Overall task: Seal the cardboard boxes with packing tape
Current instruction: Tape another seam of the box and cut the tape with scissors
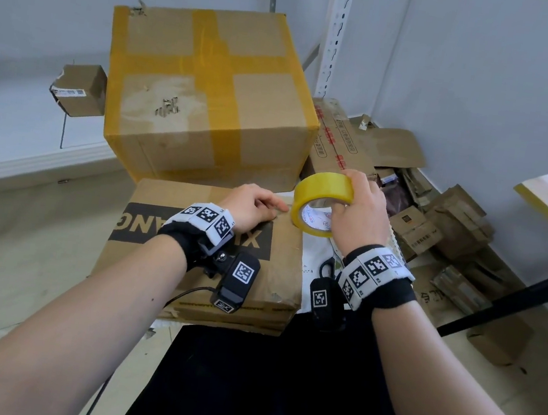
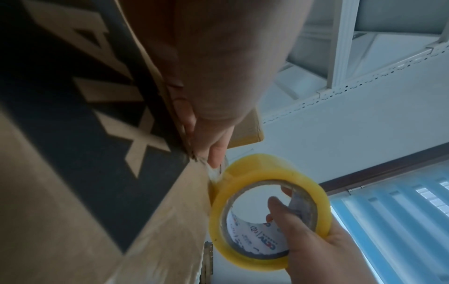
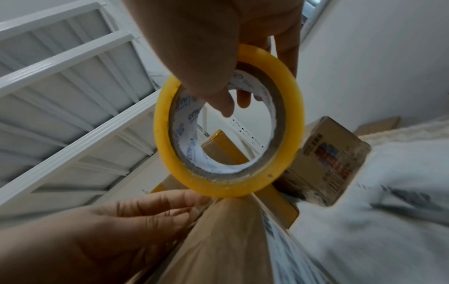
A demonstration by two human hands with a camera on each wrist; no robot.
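Note:
A flat brown cardboard box (image 1: 176, 202) with a black printed band lies in front of me, seen close in the left wrist view (image 2: 60, 192) and from below in the right wrist view (image 3: 230, 240). My left hand (image 1: 266, 206) rests on its top near the far right corner, a fingertip (image 2: 215, 155) pressing the clear tape end against the box edge. My right hand (image 1: 352, 203) grips a yellow tape roll (image 1: 316, 191) just off that corner, fingers hooked through its core (image 2: 279, 209). The roll (image 3: 161, 130) touches the box edge beside the left hand (image 3: 109, 221).
Directly behind stands a large box (image 1: 210, 96) crossed with yellow tape. A small box (image 1: 80, 90) sits at the left wall. Black scissors (image 1: 327, 267) lie on white paper under my right wrist. Flattened cardboard and small boxes (image 1: 436, 227) pile up at the right, beside a black pole (image 1: 513, 298).

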